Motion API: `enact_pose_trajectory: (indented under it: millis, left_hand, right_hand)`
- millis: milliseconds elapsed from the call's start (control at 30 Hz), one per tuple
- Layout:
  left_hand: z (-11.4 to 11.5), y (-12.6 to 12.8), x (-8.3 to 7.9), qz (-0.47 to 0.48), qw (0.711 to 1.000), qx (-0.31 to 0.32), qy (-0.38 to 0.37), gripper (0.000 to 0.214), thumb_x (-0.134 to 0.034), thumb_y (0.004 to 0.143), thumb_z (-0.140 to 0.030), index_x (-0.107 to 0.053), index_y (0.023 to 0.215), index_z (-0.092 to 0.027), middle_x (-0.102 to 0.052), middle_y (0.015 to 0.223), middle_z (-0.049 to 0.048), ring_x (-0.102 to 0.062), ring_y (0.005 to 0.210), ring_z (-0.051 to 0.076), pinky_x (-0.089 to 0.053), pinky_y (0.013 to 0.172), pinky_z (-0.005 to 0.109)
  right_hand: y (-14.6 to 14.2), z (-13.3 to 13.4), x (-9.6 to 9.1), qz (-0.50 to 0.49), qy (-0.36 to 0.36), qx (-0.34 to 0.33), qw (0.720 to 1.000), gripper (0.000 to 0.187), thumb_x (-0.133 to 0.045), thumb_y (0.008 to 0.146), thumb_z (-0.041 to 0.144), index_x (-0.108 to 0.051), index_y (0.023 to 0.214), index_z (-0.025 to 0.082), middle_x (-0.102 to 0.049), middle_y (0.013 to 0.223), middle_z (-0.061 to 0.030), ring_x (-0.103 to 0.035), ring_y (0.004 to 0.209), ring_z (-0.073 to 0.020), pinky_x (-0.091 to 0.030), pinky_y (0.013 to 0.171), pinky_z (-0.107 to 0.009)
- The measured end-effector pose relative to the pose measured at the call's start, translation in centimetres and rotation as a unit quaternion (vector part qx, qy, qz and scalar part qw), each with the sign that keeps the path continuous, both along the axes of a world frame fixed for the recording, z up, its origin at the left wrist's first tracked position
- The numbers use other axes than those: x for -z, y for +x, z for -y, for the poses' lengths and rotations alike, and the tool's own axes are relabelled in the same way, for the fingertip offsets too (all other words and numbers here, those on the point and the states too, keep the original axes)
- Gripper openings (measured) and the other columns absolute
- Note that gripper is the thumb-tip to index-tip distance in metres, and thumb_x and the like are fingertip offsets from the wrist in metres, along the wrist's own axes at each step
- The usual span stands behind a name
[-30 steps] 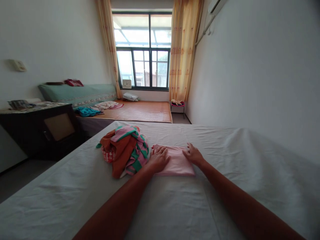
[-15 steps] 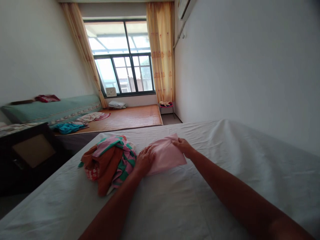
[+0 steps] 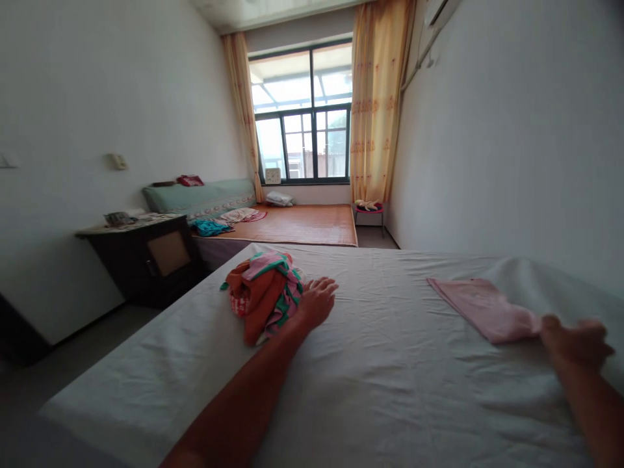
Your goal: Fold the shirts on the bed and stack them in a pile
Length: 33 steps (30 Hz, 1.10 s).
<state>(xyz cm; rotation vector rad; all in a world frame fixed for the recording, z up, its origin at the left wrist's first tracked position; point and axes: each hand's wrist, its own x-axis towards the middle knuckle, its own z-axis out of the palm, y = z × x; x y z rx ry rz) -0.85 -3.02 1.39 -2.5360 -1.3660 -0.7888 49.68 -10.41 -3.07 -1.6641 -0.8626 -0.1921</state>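
Note:
A folded pink cloth lies flat on the white bed sheet at the right. My right hand is at its near corner, fingers curled and blurred by motion, and I cannot tell whether it still grips the cloth. My left hand rests on the sheet with fingers spread, touching the right side of a heap of crumpled clothes in orange, pink and green.
A white wall runs close along the bed's right side. A dark bedside cabinet stands to the left. Beyond lies a second bed with a woven mat, a green pillow and loose clothes. A small stool stands under the curtained window.
My right hand carried the folded pink cloth from beside the heap to the right side of the bed and laid it down. My left hand stayed by the heap. The view swung.

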Motion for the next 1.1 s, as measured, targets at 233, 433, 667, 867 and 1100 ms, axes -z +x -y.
enact_pose_trajectory:
  millis: [233,433,667,867,1100]
  left_hand:
    - [-1.5,-8.4,-6.6,0.041,0.98,-0.186,0.05,0.038,-0.049,0.08,-0.011,-0.062,0.115,-0.018,-0.059,0.126,0.0115,-0.049,0.119,0.029,-0.035,0.103,0.048]
    - [-1.8,-10.8,-10.6,0.057,0.984,-0.163,0.033,0.016,-0.054,0.082,-0.018,-0.066,0.074,-0.014,-0.067,0.083,0.0092,-0.058,0.095,0.028,-0.04,0.092,0.043]
    - [-4.0,-3.5,-18.1,0.211,0.972,-0.042,0.093,0.01,-0.056,0.084,-0.023,-0.064,0.085,-0.017,-0.062,0.071,0.0012,-0.059,0.072,0.015,-0.047,0.072,0.027]
    - [-3.1,3.2,-22.1,0.562,0.794,0.232,-0.001,0.013,-0.054,0.089,-0.028,-0.058,0.1,-0.022,-0.065,0.08,-0.0006,-0.062,0.068,0.01,-0.052,0.064,0.023]
    - [-0.7,8.2,-19.7,0.579,0.722,0.334,-0.179,0.022,-0.051,0.091,-0.025,-0.054,0.113,-0.023,-0.067,0.103,0.003,-0.065,0.097,0.015,-0.052,0.09,0.033]
  right_hand:
    - [0.9,-1.6,1.5,0.051,-0.037,0.044,0.997,0.06,-0.05,0.073,0.026,-0.044,0.132,0.026,-0.052,0.129,-0.0142,-0.042,0.12,-0.053,-0.038,0.09,-0.068]
    - [-3.3,-2.0,-0.6,0.172,0.016,-0.011,0.985,0.051,-0.042,0.081,0.023,-0.044,0.132,0.021,-0.056,0.123,-0.0158,-0.049,0.117,-0.0454,-0.04,0.096,-0.058]
    - [-5.6,-2.6,-1.1,0.242,0.009,-0.113,0.964,0.046,-0.04,0.078,0.02,-0.053,0.122,0.017,-0.063,0.113,-0.0144,-0.061,0.099,-0.0302,-0.048,0.089,-0.046]
    - [-6.2,-2.8,-0.8,0.143,-0.015,-0.2,0.969,0.04,-0.046,0.08,0.03,-0.054,0.118,0.02,-0.064,0.112,-0.0104,-0.065,0.089,-0.0214,-0.053,0.073,-0.034]
    - [-11.7,-0.7,-3.2,-0.106,-0.123,-0.516,0.841,0.061,-0.055,0.081,0.051,-0.042,0.133,0.022,-0.054,0.131,-0.016,-0.064,0.096,-0.0221,-0.054,0.077,-0.036]
